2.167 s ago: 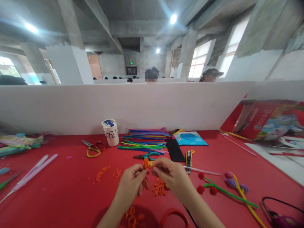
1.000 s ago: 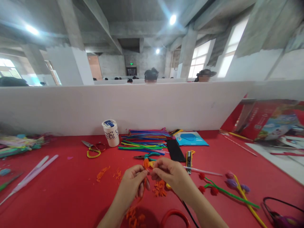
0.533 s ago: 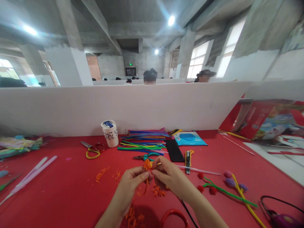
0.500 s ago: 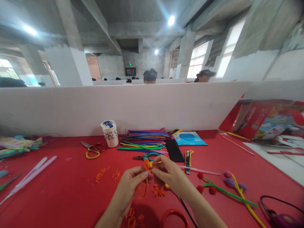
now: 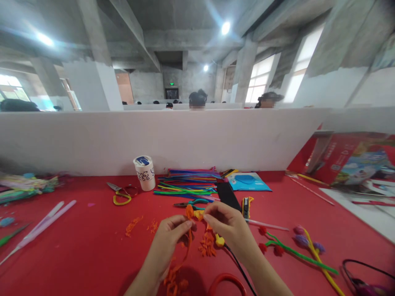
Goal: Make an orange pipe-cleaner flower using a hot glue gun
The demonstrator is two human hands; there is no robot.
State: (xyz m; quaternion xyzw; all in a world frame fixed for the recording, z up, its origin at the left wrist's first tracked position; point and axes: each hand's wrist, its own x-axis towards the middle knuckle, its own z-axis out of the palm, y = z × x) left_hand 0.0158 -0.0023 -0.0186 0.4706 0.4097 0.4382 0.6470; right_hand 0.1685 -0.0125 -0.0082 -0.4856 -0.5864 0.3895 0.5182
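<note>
My left hand pinches an orange chenille stem between thumb and fingers. Its top forms a flattened orange loop or petal, and the tail hangs below. Just to the right, my right hand is closed in a pinch at a little distance from the left fingertips. What it holds, if anything, is too small to make out. Between the hands shows a yellow piece. Orange clippings lie beneath. Partly behind my right wrist is a yellow tool end with a black cord.
Pliers, a bundle of coloured chenille stems, a black phone-like slab and a box cutter lie beyond my hands. Scissors and a white cup stand left. Green stems with red pompoms lie right.
My right hand has drawn slightly right, away from the left fingertips, widening the gap between them. The left hand keeps its pinch on the orange stem. The view has shifted slightly.
</note>
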